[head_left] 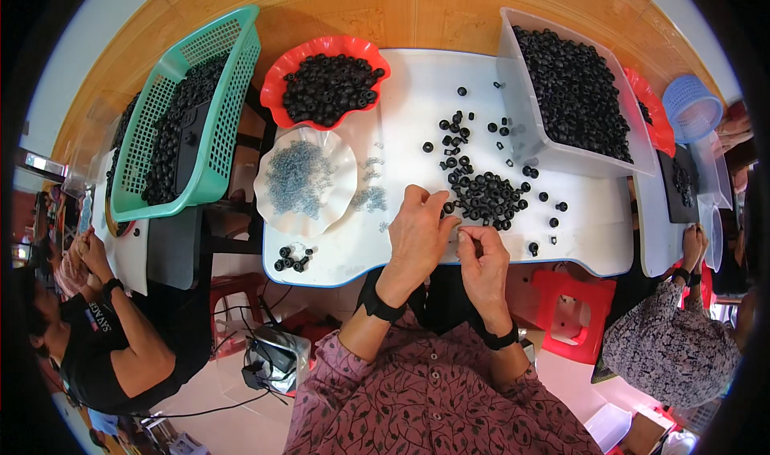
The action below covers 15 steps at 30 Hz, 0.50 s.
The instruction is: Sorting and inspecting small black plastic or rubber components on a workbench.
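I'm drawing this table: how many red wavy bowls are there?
2: one red bowl beyond the white scalloped dish, another red bowl right of the clear bin, partly hidden. Others may be hidden.

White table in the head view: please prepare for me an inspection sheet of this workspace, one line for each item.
Surface: white table with a curved front edge.
Job's things: heap of small black parts; red bowl and translucent bin with more black parts; white plate with small translucent pieces.
Clutter: loose black parts around the heap; small cluster near the front left.
Hands: left hand and right hand close together at the heap's front left; too small to tell what they hold.
Cables: black cables below the table, left side.
Surroundings: one person at left, another person at right; red stool.
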Tool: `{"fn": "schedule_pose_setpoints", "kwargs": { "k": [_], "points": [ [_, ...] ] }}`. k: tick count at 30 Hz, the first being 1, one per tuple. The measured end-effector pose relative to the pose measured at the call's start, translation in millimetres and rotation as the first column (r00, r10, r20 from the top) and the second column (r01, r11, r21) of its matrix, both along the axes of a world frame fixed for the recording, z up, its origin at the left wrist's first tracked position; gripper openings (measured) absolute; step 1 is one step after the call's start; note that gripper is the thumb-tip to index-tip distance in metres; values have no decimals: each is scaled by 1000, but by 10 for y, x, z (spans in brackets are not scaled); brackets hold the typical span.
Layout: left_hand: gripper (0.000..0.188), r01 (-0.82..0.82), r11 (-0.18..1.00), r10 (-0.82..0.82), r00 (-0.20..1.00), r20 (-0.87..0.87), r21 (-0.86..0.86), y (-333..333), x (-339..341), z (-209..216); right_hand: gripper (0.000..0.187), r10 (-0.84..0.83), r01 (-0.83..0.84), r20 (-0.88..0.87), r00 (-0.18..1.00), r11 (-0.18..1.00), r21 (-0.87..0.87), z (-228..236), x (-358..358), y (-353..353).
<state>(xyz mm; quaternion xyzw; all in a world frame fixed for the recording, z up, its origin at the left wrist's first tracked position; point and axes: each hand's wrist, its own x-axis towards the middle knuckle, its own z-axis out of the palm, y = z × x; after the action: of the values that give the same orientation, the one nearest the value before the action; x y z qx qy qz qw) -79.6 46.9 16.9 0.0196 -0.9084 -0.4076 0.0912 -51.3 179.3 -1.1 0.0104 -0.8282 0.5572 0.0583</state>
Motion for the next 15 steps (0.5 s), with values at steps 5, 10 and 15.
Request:
{"fn": "schedule_pose_setpoints", "kwargs": {
  "k": [5,10,15],
  "points": [
    [29,-14,999,14,1000,-13,-33,23,-2,-30,9,7,-7,-14,1000,1000,5,3,6,3],
    [24,-42,987,61,991,-116,153,-3,17,-92,9,11,-11,-36,999,1000,14,35,8,-15],
    [23,103,523,-130,991,-40,846,-94,141,62,9,-1,1,-39,999,1000,2,12,2,-16]
  ]
}}
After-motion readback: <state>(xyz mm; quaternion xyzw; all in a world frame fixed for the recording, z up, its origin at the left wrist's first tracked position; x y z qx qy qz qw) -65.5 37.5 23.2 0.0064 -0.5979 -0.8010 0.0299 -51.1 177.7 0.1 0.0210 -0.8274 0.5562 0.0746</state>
